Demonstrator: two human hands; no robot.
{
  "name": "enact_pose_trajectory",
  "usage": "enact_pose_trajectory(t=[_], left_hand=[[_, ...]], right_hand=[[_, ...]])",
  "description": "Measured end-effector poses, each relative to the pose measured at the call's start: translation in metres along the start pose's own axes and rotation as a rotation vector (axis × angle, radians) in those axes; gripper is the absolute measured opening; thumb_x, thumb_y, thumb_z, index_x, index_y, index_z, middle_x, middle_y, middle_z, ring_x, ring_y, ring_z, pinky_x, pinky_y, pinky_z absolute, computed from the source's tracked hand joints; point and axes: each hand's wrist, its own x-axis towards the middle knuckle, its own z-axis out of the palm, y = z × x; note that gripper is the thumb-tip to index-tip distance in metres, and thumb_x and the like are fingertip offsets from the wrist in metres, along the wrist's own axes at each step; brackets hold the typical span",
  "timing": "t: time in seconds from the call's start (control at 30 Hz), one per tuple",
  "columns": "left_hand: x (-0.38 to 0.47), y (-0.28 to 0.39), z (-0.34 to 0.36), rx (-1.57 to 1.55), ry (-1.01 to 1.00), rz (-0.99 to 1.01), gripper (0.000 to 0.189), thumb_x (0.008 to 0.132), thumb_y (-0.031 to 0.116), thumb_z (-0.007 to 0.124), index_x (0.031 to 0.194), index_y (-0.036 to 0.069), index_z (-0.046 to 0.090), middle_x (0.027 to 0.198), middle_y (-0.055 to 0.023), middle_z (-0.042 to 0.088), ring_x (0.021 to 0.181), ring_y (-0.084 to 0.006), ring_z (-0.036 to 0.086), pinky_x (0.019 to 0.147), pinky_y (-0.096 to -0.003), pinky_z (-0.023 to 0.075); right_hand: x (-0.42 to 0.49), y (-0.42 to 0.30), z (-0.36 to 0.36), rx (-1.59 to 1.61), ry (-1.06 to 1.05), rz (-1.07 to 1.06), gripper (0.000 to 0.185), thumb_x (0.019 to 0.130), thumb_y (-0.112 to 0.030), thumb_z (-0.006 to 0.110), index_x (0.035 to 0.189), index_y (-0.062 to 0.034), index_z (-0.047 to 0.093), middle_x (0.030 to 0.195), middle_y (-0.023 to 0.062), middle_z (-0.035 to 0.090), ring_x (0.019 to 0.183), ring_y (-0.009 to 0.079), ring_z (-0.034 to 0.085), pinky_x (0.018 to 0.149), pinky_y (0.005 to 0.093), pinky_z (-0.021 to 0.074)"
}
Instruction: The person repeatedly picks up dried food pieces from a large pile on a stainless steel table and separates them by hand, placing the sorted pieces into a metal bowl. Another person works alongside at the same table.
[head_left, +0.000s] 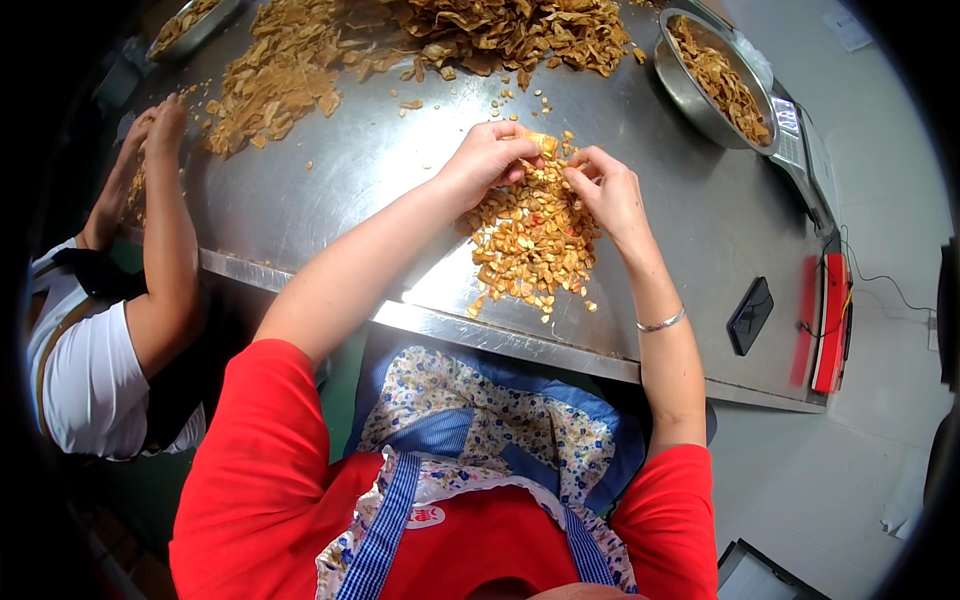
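My left hand pinches a flat yellow-brown dried piece between thumb and fingers, above the far end of a heap of small dried yellow-brown bits. A few reddish bits show among them. At the heap's right side is my right hand, its thumb and fingertips drawn together. Whether anything is between those fingertips is too small to tell. The heap lies loose on a stainless steel table, close to its front edge.
Larger dried flakes are piled at the back, with paler ones at left. A steel bowl of flakes stands back right; a smartphone and a red device lie right. A co-worker's hands work at far left.
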Motion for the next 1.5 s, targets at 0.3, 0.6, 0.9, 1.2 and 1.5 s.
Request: enact_pose_trajectory(t=[0.3, 0.6, 0.9, 1.2, 1.5], left_hand=[[-0.006, 0.001, 0.01, 0.194, -0.005, 0.111, 0.012, 0.078, 0.015, 0.061, 0.082, 0.004, 0.059, 0.064, 0.0026, 0.053, 0.05, -0.0032, 0.041, 0.046, -0.0172, 0.0304], [-0.004, 0.004, 0.001, -0.096, -0.215, -0.035, 0.013, 0.08, 0.013, 0.059, 0.087, 0.003, 0.057, 0.071, 0.0016, 0.054, 0.053, -0.0031, 0.041, 0.049, -0.0163, 0.0328], [-0.005, -0.005, 0.008, 0.1, 0.046, 0.105, 0.009, 0.081, 0.01, 0.057, 0.084, 0.002, 0.057, 0.067, 0.002, 0.052, 0.053, -0.0042, 0.041, 0.049, -0.0175, 0.0334], [-0.007, -0.002, 0.01, 0.221, -0.063, 0.207, 0.008, 0.081, 0.011, 0.057, 0.083, 0.004, 0.058, 0.068, 0.0038, 0.052, 0.059, -0.0025, 0.044, 0.053, -0.0173, 0.0362], [-0.005, -0.003, 0.009, -0.222, -0.254, 0.092, 0.008, 0.084, 0.011, 0.054, 0.088, 0.004, 0.053, 0.074, -0.0014, 0.056, 0.061, -0.0066, 0.052, 0.053, -0.0174, 0.0406]], right_hand=[[-0.003, -0.005, 0.011, 0.382, -0.005, -0.02, 0.02, 0.084, -0.018, 0.052, 0.08, 0.0008, 0.055, 0.056, 0.0021, 0.052, 0.049, 0.0068, 0.047, 0.046, 0.0234, 0.0373], [-0.005, -0.004, 0.017, 0.929, -0.132, 0.02, 0.017, 0.088, -0.016, 0.046, 0.082, -0.0019, 0.053, 0.061, -0.002, 0.049, 0.05, 0.0048, 0.045, 0.048, 0.0183, 0.0353], [-0.007, -0.012, 0.004, 0.012, 0.281, -0.29, 0.021, 0.076, -0.023, 0.063, 0.074, -0.0046, 0.053, 0.06, 0.0038, 0.051, 0.048, 0.015, 0.049, 0.046, 0.0251, 0.0399], [-0.001, -0.005, 0.002, 0.086, 0.003, -0.331, 0.022, 0.08, -0.023, 0.058, 0.071, -0.0044, 0.049, 0.06, 0.0053, 0.047, 0.048, 0.0144, 0.045, 0.047, 0.0241, 0.0367], [0.003, 0.007, 0.01, 0.935, -0.156, 0.02, 0.024, 0.089, -0.026, 0.046, 0.074, -0.0066, 0.048, 0.061, -0.0013, 0.046, 0.05, 0.0052, 0.042, 0.045, 0.0177, 0.0333]])
